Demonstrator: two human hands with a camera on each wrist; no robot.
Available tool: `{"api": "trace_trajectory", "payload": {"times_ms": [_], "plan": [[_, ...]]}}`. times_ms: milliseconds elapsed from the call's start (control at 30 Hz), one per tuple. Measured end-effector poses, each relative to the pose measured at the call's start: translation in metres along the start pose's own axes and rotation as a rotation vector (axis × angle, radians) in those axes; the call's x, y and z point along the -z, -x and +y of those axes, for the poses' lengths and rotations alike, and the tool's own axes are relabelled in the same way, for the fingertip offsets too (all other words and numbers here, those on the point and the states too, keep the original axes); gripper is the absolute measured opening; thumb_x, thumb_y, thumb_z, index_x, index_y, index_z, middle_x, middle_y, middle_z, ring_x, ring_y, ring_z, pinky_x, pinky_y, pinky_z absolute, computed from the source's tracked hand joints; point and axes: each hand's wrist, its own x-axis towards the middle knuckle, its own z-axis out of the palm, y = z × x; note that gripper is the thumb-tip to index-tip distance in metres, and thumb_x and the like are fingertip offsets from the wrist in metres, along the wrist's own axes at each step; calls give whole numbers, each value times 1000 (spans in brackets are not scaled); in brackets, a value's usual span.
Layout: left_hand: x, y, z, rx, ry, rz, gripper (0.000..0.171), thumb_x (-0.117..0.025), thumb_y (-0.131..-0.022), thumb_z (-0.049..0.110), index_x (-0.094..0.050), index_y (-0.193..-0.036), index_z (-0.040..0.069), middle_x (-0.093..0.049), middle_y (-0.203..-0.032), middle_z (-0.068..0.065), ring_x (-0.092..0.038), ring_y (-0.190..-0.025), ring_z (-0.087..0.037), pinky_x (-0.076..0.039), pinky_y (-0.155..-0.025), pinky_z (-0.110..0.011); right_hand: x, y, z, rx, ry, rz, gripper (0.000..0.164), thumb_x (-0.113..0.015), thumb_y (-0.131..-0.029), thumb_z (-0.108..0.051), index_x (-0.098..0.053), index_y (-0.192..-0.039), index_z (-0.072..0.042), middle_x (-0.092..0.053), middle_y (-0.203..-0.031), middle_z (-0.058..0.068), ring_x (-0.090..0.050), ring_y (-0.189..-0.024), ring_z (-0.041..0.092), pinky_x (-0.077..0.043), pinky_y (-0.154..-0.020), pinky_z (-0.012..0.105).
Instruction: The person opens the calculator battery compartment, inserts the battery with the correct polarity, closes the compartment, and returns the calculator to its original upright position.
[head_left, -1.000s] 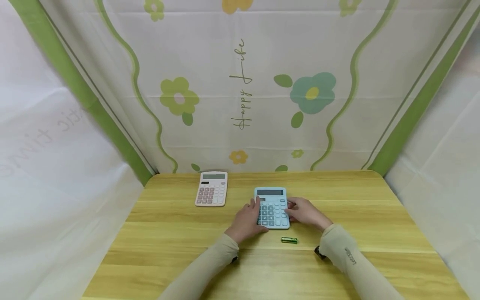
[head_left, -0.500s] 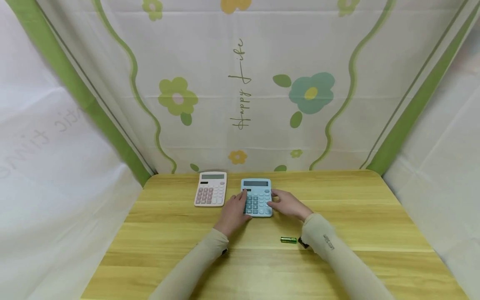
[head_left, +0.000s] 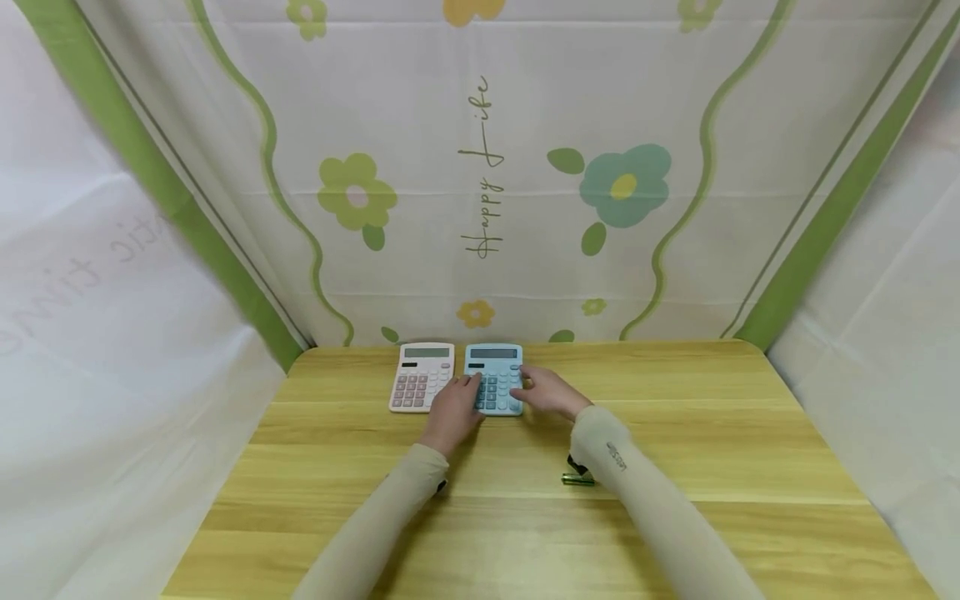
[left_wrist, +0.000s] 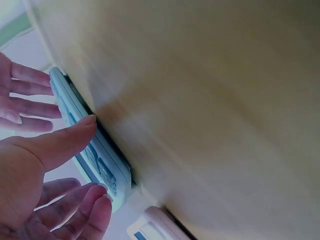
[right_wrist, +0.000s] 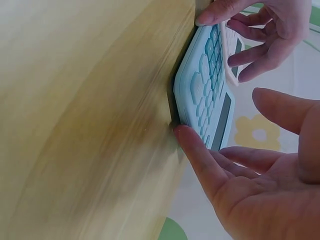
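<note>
A light blue calculator (head_left: 501, 381) lies face up on the wooden table, screen toward the back. My left hand (head_left: 452, 410) is at its near left side; in the left wrist view the thumb (left_wrist: 75, 137) touches the near edge, the other fingers loosely bent. At the right side is my right hand (head_left: 553, 390), its fingers against the edge and its thumb raised off the calculator in the right wrist view. Just left of the blue one, a pink and white calculator (head_left: 420, 377) lies partly behind the left hand.
A green battery (head_left: 576, 480) lies nearer me, partly hidden by the right wrist. The table (head_left: 510, 533) ends at a white flowered cloth (head_left: 420, 267) behind the calculators. More cloth hangs at both sides.
Both hands have moved the blue calculator left and away from me, so it now sits beside the pink one, level with it. The pink calculator and the battery have stayed put.
</note>
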Motion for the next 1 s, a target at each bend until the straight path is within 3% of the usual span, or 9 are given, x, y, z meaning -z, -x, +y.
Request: {"api": "trace_trajectory", "payload": {"times_ms": [300, 800, 1000], "plan": [[3, -2, -7, -11, -24, 25, 70, -90, -82, 21, -59, -142, 2, -67, -132, -19, -65, -119, -36, -55, -101, -46, -4, -12, -7, -2, -42, -20, 65, -61, -104, -20, -34, -158, 4, -43, -159, 27, -39, -148, 45, -32, -123, 59], [4, 0, -9, 21, -9, 3, 72, -89, -83, 21, -56, -145, 2, -66, -134, -19, -65, -116, -35, -57, -99, -45, -9, -18, -4, 12, -64, -21, 68, -62, -104, -21, -30, -160, 3, -42, -160, 26, -39, -149, 44, -32, -123, 58], [13, 2, -17, 29, 74, 5, 66, -84, -88, 21, -56, -145, 2, -65, -136, -21, -64, -121, -38, -54, -104, -50, -10, -15, -7, 15, -38, -14, 69, -63, -103, -20, -31, -159, 4, -42, -160, 26, -41, -147, 44, -34, -122, 59]]}}
